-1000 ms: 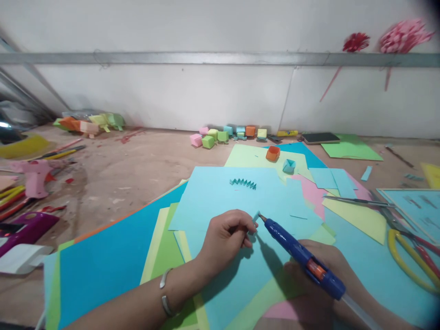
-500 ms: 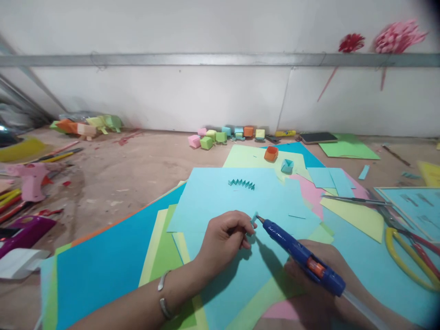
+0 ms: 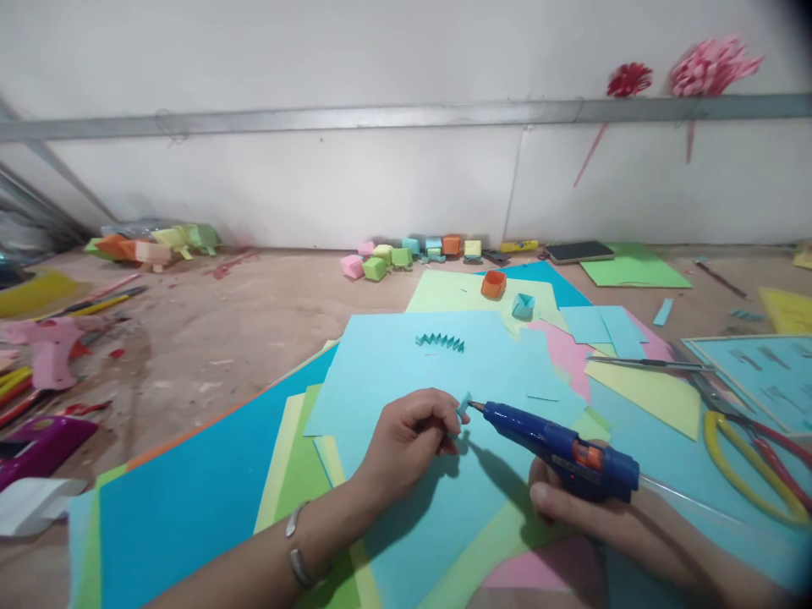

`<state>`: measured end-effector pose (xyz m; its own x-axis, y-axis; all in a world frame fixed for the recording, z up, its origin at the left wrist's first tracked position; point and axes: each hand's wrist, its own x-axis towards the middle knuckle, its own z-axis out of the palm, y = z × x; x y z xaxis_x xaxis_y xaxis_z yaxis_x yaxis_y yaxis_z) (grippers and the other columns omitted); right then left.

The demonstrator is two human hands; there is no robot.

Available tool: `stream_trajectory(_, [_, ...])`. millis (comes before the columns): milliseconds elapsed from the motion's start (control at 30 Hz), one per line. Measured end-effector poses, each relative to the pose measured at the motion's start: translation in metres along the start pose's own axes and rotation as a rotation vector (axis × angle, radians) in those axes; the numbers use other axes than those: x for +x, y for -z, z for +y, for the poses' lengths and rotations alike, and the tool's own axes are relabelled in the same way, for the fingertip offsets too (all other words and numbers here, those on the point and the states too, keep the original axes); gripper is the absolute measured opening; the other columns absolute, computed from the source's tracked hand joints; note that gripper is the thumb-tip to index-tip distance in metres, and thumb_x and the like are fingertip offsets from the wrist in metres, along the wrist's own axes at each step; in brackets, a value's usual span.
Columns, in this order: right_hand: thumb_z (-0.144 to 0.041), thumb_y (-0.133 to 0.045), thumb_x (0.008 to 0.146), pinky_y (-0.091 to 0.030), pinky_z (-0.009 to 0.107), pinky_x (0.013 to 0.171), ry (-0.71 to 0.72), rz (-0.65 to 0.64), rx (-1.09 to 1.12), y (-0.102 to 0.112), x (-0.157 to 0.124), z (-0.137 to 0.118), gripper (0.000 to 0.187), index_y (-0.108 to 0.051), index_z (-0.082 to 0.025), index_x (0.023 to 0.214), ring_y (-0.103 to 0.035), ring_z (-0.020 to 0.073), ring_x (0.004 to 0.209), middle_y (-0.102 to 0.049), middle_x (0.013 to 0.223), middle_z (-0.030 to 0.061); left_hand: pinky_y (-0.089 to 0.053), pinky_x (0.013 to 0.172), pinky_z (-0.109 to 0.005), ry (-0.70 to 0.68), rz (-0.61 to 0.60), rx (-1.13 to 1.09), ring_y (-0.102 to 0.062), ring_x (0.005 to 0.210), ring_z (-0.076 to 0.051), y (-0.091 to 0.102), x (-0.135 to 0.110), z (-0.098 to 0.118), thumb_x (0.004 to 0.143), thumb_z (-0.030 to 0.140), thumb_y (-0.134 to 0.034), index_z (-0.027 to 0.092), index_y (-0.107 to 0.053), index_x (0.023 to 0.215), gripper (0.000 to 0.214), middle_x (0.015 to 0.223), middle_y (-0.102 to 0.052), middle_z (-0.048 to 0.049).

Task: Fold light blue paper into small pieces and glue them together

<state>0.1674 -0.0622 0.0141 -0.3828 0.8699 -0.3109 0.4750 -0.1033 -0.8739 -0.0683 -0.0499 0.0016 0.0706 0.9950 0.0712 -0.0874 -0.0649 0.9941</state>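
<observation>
Between the fingertips of my left hand (image 3: 412,436) is a small light-blue paper strip (image 3: 464,405), pinched and held up over the paper. My right hand (image 3: 564,503) is wrapped round a blue hot glue gun (image 3: 558,448), partly hidden behind it. The gun's nozzle points left, its tip close to the paper strip; whether they touch I cannot tell. A clear glue stick (image 3: 682,495) sticks out of the gun's back end. Beyond my hands, a zigzag-folded teal paper strip (image 3: 440,342) lies on a light-blue sheet (image 3: 374,355).
Yellow-handled scissors (image 3: 716,457) and tweezers (image 3: 647,364) lie to the right. An orange paper box (image 3: 493,284) and a blue paper box (image 3: 523,306) stand behind. At left are a pink glue gun (image 3: 51,347) and a purple tool (image 3: 47,448). Small paper cubes (image 3: 374,269) line the wall.
My right hand has turned the glue gun so that it lies more level and shows more of its side. The strip in my left hand is tilted slightly differently. The view has shifted a little.
</observation>
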Motion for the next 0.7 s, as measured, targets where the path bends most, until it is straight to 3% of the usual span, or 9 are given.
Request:
stream_trajectory(67, [-0.05,-0.06,0.081,-0.037,0.026,0.052,-0.005,-0.085,0.003,0.003,0.001,-0.002,0.033,-0.058,-0.021,0.066,-0.044,0.0134,0.055,-0.05,0.058,-0.0013,-0.048,0.046,-0.016,0.002,-0.004,0.004,-0.06,0.047,-0.004,0.0,0.0,-0.001,0.06,0.002,-0.047,0.013,-0.064,0.06,0.021,0.079,-0.065,-0.0012])
stream_trajectory(267, [-0.058,-0.065,0.075,-0.043,0.025,0.049,0.001,0.027,0.043,0.002,0.003,0.007,0.036,-0.063,-0.022,0.07,-0.052,0.0146,0.055,-0.059,0.061,0.0007,-0.047,0.046,-0.016,-0.002,-0.008,0.012,-0.059,0.046,-0.004,-0.001,0.0,0.0,0.06,0.002,-0.046,0.013,-0.064,0.058,0.021,0.078,-0.065,-0.0012])
stream_trajectory(567, [-0.052,-0.065,0.076,-0.047,0.024,0.056,-0.043,-0.111,0.055,0.006,0.002,-0.008,0.033,-0.067,-0.021,0.067,-0.055,0.014,0.058,-0.061,0.061,0.0017,-0.047,0.046,-0.017,0.046,0.007,-0.006,-0.059,0.045,-0.005,-0.001,0.0,0.001,0.059,0.003,-0.048,0.014,-0.063,0.058,0.018,0.078,-0.065,-0.0012])
stream_trajectory(700, [-0.053,-0.064,0.078,-0.049,0.026,0.058,-0.034,-0.072,0.075,0.006,0.003,-0.01,0.034,-0.069,-0.021,0.069,-0.058,0.0154,0.06,-0.064,0.064,0.0045,-0.046,0.045,-0.017,0.077,0.004,-0.014,-0.059,0.044,-0.005,-0.001,0.001,0.003,0.06,0.005,-0.05,0.013,-0.062,0.058,0.015,0.078,-0.066,-0.0013])
